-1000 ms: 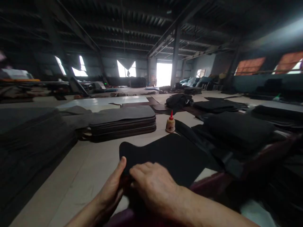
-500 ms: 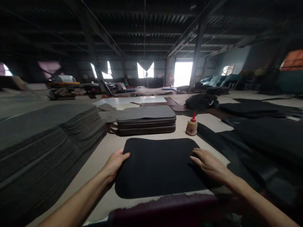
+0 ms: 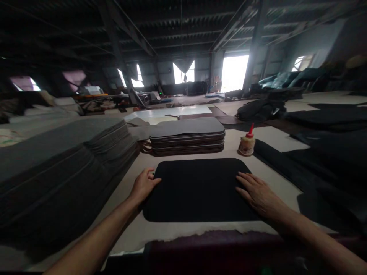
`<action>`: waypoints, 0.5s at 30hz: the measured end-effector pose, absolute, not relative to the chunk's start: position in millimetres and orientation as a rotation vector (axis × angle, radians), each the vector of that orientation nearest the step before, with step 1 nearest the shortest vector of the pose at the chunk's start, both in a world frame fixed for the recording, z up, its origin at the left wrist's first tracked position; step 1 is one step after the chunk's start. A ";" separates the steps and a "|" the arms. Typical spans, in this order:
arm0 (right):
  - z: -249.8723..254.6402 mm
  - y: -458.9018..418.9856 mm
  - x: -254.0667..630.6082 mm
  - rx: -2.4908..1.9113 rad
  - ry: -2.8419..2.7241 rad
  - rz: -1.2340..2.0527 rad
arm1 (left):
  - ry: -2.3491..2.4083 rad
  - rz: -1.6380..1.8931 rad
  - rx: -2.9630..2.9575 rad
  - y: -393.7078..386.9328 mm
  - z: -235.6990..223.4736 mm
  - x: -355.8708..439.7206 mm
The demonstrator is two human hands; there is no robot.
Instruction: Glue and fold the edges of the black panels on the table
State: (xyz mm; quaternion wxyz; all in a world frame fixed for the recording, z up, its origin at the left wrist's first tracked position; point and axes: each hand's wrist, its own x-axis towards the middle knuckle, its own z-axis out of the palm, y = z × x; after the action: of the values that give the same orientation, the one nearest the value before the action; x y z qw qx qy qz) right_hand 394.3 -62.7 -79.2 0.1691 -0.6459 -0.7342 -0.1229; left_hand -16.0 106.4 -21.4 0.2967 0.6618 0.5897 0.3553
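Note:
A flat black rounded-corner sheet (image 3: 197,189) lies on the pale table (image 3: 275,141) right in front of me. My left hand (image 3: 143,185) rests at its left edge, fingers curled lightly against the sheet. On the sheet's right edge my right hand (image 3: 256,193) lies flat with its fingers stretched out. Neither hand holds anything. Just beyond the sheet stands a stack of similar dark sheets (image 3: 186,135). A small glue bottle with a red tip (image 3: 247,142) stands to the right of that stack.
A tall pile of grey sheets (image 3: 63,160) fills the left side. Dark material lies folded along the right (image 3: 321,160). A dark maroon layer (image 3: 218,248) runs along the near table edge. More tables and heaps stretch back toward bright doorways.
Both hands were together at the sheet's near-left corner while it lay crooked. The sheet now lies square and flat, with my hands spread apart to its left and right edges.

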 end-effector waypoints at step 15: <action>-46.9 -52.2 417.0 -1.763 -2.310 0.110 | 0.888 0.233 2.704 7.9 -10.9 76.4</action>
State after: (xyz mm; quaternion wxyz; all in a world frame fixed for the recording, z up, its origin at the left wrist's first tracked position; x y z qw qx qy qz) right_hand 417.0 -52.2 -46.9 0.1166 -0.6022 -0.7889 0.0375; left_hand 76.4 7.9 -10.9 0.1426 0.9372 0.3079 0.0808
